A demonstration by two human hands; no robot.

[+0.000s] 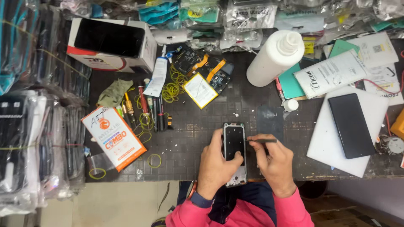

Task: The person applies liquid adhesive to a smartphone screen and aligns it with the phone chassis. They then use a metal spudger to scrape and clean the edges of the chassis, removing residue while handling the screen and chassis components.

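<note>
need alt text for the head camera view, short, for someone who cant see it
Seen from above, a person's left hand holds a phone frame on a dark work mat, while the right hand holds a thin dark tool beside its edge. A white bottle, an opened phone and screwdrivers lie around.

Both forearms come up from the bottom of the view in pink sleeves, wrists close together. The left hand (216, 168) lies palm down, thumb stretched up along one side, fingers curled over in a loose holding grip. The right hand (273, 162) sits just beside it, knuckles up, index finger and thumb pinched tight in a fine grip, pointing leftwards toward the left hand's fingertips.
</note>
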